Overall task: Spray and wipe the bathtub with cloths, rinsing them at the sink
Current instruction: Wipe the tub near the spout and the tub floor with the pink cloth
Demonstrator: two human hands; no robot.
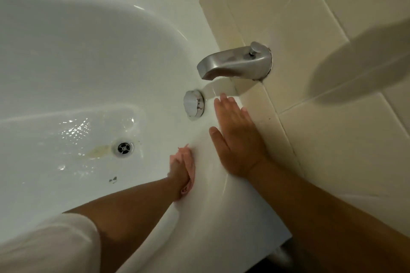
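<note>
White enamel bathtub (88,51), seen from above at its drain end; the left hand (179,172) holds a bunched pink cloth (190,165) pressed to the inner wall, right of the drain (125,148); the right hand (237,142) lies flat and empty on the end wall under the spout (235,64) — likely bracing. Wiping seems underway; next, the cloth should sweep on with steady pressure.

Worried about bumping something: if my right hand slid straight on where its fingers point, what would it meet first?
Likely the tub spout, just beyond the right hand; the overflow plate lies left of that line. Depth is unclear: it might pass underneath.
</note>
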